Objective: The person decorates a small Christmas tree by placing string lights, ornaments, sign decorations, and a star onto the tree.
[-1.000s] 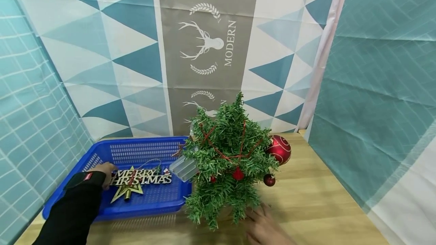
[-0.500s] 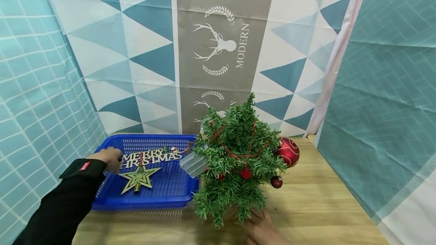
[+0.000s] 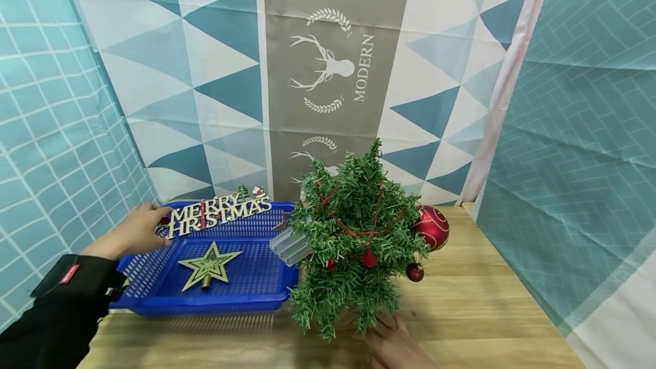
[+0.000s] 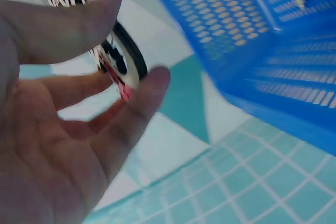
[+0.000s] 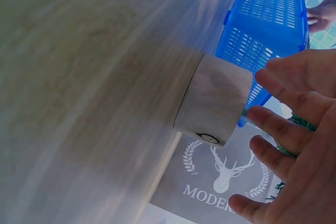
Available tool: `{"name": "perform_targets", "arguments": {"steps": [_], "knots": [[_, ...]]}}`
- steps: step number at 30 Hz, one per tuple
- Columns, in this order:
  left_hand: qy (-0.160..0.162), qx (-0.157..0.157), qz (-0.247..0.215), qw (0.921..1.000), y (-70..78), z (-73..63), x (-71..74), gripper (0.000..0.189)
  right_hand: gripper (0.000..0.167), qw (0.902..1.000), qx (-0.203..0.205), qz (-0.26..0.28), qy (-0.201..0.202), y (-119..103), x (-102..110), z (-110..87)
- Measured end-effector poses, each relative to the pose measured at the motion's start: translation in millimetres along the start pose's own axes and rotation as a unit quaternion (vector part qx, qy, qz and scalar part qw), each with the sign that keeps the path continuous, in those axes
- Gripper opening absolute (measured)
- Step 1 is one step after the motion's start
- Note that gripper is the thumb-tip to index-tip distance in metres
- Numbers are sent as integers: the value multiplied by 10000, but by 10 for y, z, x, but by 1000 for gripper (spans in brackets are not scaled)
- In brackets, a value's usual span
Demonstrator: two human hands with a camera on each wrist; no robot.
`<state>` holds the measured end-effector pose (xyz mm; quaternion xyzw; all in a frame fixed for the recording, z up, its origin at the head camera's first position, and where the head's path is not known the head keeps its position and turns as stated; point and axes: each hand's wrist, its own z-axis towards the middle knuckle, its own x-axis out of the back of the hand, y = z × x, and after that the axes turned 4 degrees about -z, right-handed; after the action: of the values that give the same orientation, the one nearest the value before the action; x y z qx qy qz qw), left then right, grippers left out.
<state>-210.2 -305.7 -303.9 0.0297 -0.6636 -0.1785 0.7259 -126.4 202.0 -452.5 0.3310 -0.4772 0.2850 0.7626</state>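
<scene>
My left hand (image 3: 146,229) pinches the left end of a white "MERRY CHRISTMAS" letter sign (image 3: 220,212), held tilted over the back of the blue basket (image 3: 215,304). In the left wrist view, thumb and fingers close around the sign's rounded end (image 4: 131,59). A gold star tree topper (image 3: 209,267) lies in the basket. Beside it stands a small green Christmas tree (image 3: 353,226) with red string and ornaments. Low at the tree's front is my right hand (image 3: 394,346), its fingers loosely spread. The right wrist view shows those fingertips right at the tree's pale round base (image 5: 215,100).
A large red bauble (image 3: 431,228) and a small dark red bauble (image 3: 414,272) hang on the tree's right side. A clear plastic piece (image 3: 291,245) sits between basket and tree. Patterned cloth (image 3: 328,73) backs the wooden table (image 3: 476,300).
The sign has been lifted up out of the basket, and my left hand has moved up and left with it. The star stays in the basket. My right hand stays by the tree base.
</scene>
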Motion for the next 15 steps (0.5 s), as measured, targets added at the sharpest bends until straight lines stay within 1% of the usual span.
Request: {"name": "perform_targets", "arguments": {"steps": [3,5,10,12,15], "knots": [[312,80,-102,9994,143,-73,85,71,20,9999,35,-76,150,-3,-16,-3],[534,97,-108,9985,275,-126,157,70,22,9998,45,-53,170,-4,-18,1],[1113,-44,5,9938,628,-278,395,69,27,9995,109,-87,273,9,-17,22],[1294,-92,-3,9916,760,-346,495,70,24,9992,139,-134,339,16,-21,29],[1613,-226,48,9866,927,-458,603,72,21,9988,179,-207,407,27,-31,28]]}}
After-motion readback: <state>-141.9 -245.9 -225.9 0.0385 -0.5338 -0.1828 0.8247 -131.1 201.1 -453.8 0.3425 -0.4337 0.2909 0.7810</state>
